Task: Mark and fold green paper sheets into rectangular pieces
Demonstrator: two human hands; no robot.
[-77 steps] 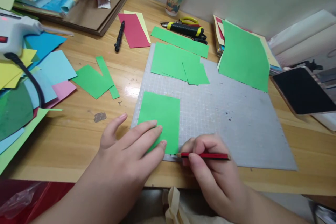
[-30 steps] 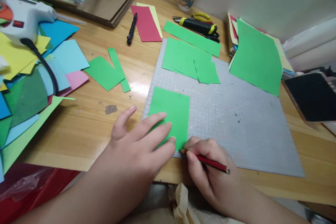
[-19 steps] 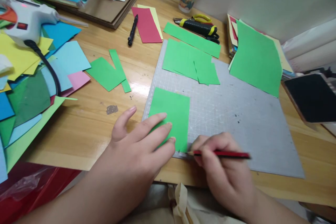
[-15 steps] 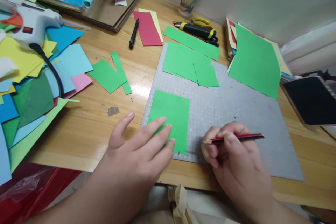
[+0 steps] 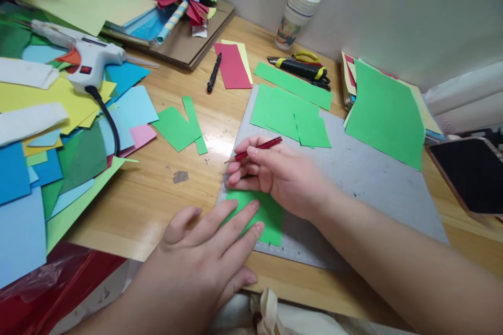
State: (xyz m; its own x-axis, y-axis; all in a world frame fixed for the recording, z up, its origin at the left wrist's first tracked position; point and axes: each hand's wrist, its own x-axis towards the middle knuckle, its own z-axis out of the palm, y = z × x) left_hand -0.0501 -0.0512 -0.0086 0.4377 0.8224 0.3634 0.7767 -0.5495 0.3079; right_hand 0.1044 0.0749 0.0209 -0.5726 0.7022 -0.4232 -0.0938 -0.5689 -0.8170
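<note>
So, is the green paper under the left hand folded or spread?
Spread: the green paper lies flat on the cutting mat, no crease visible.

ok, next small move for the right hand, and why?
Probably lower the pencil tip to the far edge of the green sheet: the right hand holds it near that end, the left hand rests on the sheet, and small dark marks show along the near edge.

We can pass over the grey mat [image 5: 377,183] between the right forearm [image 5: 365,241] and the large green sheet [image 5: 385,115], and along the counter [image 5: 153,209] between the left hand [image 5: 204,256] and the paper heap [image 5: 23,230]. The right hand [image 5: 271,170], holding a pencil [image 5: 259,148], blocks our way over the green card [image 5: 271,222]; the cutter [image 5: 301,69] and cups [image 5: 293,21] stand behind.
</note>
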